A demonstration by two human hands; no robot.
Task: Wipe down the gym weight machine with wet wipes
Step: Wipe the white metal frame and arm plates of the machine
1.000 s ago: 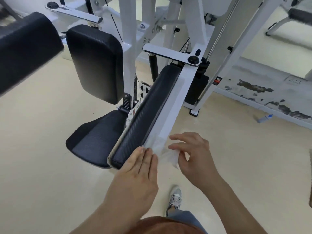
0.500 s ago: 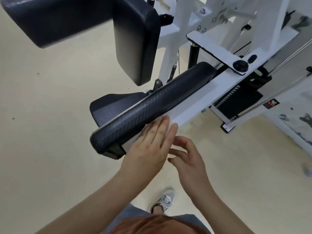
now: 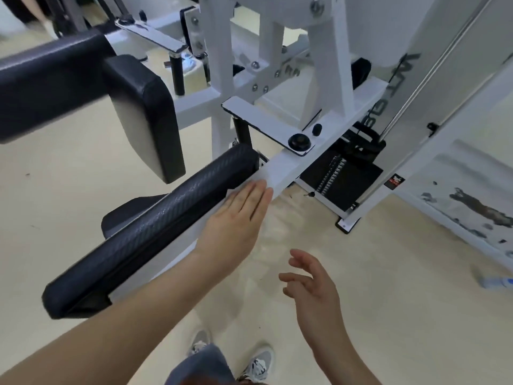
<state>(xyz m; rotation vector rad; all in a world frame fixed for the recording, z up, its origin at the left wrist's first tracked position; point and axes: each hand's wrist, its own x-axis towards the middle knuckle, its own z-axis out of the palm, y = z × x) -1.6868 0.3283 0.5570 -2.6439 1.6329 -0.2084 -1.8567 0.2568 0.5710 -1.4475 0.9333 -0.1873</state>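
Observation:
The white weight machine (image 3: pixel 330 87) fills the upper view. Its long arm carries a black textured pad (image 3: pixel 166 218) on a white bar (image 3: pixel 294 165). My left hand (image 3: pixel 236 220) lies flat with straight fingers on the side of that bar, pressing a white wet wipe (image 3: pixel 263 177) whose edge shows just beyond my fingertips. My right hand (image 3: pixel 313 284) hovers below and to the right, off the machine, fingers loosely spread and holding nothing.
A black back pad (image 3: pixel 147 118) and seat (image 3: pixel 130 212) sit left of the arm. The weight stack (image 3: pixel 344 179) stands behind the bar. A small bottle (image 3: pixel 497 282) lies on the beige floor at right. My shoes (image 3: pixel 258 362) are below.
My left hand slid the wipe up along the white bar, away from the pad's near end. My right hand let go of the wipe and dropped back, away from the bar.

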